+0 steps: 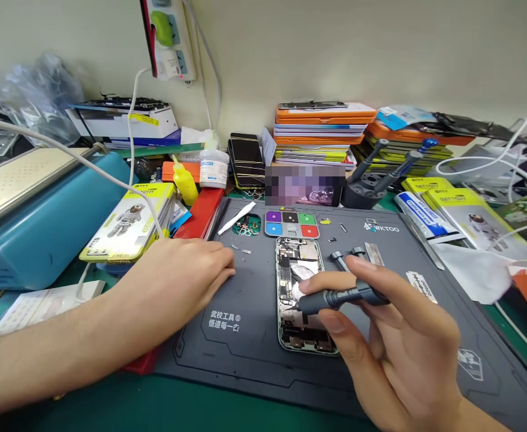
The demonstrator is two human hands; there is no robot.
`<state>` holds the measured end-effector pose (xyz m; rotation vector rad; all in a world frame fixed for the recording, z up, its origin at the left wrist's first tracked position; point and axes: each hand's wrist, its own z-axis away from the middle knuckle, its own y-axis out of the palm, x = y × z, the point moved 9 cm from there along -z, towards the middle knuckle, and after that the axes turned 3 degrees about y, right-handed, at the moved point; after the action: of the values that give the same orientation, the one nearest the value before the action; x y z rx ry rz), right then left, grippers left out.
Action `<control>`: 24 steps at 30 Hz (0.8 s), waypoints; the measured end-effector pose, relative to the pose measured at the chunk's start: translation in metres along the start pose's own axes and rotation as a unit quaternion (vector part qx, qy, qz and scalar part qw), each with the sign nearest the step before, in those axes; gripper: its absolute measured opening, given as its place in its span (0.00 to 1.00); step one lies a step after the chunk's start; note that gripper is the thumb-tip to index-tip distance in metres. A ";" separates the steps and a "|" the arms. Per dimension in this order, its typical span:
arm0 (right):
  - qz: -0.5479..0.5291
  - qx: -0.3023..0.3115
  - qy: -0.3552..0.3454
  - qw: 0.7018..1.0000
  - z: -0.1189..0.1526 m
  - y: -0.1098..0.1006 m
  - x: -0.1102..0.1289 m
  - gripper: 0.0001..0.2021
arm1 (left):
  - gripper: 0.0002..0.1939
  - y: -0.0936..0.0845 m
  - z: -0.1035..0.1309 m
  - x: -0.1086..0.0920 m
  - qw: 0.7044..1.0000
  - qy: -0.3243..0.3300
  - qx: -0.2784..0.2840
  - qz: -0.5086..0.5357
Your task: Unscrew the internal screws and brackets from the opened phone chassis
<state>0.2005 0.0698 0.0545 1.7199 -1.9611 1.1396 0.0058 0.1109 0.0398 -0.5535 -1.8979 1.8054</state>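
An opened smartphone [295,336] lies face up on the grey work mat [254,366], its circuit board and inner parts exposed. My right hand [407,342] is closed around a dark precision screwdriver [319,301], held nearly level, its thin tip over the lower left inside of the phone. My left hand [195,270] rests left of the phone with curled fingers pressed together; whatever they may pinch is hidden. Small metal pieces [246,251] lie just beyond those fingers. Two more screwdrivers [337,259] lie to the right of the phone, partly behind my right hand.
A colour-marked parts tray [291,224] sits beyond the phone, with a white pry tool [237,218] to its left. A screwdriver stand [366,191] and a propped phone [321,187] are behind. Battery boxes [131,222] and a blue machine [65,210] stand left; a razor blade [421,287] lies right.
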 end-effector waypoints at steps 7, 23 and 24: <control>0.012 -0.012 0.018 1.000 -0.007 -0.001 -0.003 0.36 | 0.12 0.006 -0.002 0.006 0.998 -0.013 0.057 0.017; -0.003 -0.021 0.084 0.996 -0.009 -0.004 -0.015 0.30 | 0.10 0.014 0.001 0.003 0.996 0.013 0.087 0.030; -0.008 -0.034 0.093 0.995 -0.011 -0.008 -0.016 0.29 | 0.10 0.014 0.002 0.002 0.996 0.020 0.082 0.028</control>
<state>0.2089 0.0890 0.0541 1.5320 -1.8489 1.1679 0.0023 0.1112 0.0260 -0.5866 -1.7036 1.9493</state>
